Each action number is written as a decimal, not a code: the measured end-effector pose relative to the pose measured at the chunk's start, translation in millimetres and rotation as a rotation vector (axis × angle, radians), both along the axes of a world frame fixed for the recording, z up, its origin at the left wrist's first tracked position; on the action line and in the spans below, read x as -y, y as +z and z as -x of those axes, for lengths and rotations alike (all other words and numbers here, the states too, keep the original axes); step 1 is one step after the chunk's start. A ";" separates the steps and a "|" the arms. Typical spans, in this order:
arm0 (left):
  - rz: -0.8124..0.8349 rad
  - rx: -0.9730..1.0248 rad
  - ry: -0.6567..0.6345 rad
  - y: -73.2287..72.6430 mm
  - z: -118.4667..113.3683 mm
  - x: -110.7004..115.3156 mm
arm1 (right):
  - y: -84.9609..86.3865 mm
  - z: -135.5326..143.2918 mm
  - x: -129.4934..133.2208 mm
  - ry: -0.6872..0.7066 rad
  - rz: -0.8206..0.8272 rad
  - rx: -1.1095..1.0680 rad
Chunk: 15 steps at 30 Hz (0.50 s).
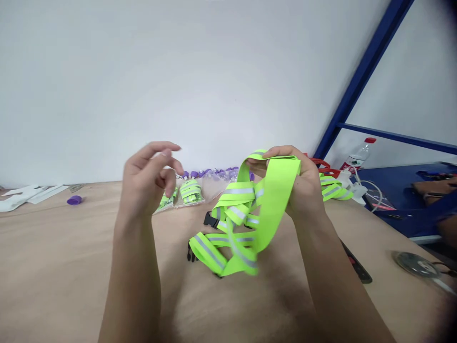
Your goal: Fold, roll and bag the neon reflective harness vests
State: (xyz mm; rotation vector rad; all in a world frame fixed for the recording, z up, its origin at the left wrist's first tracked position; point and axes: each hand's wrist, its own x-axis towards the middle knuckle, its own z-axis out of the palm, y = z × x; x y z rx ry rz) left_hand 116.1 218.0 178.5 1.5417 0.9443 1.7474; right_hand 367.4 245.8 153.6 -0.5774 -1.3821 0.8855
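Holding neon-green reflective webbing strap (276, 200) in right grip (306, 183), nothing in half-open left grip (144, 183). Could tangle or snag on black plastic buckle (210, 220), given loose overlapping loops.

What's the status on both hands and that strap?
Left hand empty, raised. Right hand holding neon reflective strap. Bagged straps behind, on the table.
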 end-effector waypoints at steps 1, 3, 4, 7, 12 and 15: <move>0.028 -0.102 -0.049 -2.9 -2.5 -1.6 | 0.7 0.6 1.6 0.050 0.012 -0.021; 0.118 -0.358 -0.165 -9.5 -9.8 -6.0 | 3.3 1.7 5.4 0.122 0.045 -0.046; 0.171 -0.492 -0.246 -13.1 -14.0 -8.7 | 4.9 2.1 7.4 0.142 0.060 -0.047; 0.313 -0.779 -0.541 -21.8 -26.4 -17.1 | 8.6 2.2 12.3 0.142 0.052 -0.043; 0.394 -0.803 -0.617 -21.0 -32.6 -19.0 | 5.7 -3.4 10.1 0.082 -0.033 -0.001; 0.285 -0.770 -0.381 -14.6 -26.0 -12.6 | 0.4 -8.3 1.8 -0.007 -0.036 -0.046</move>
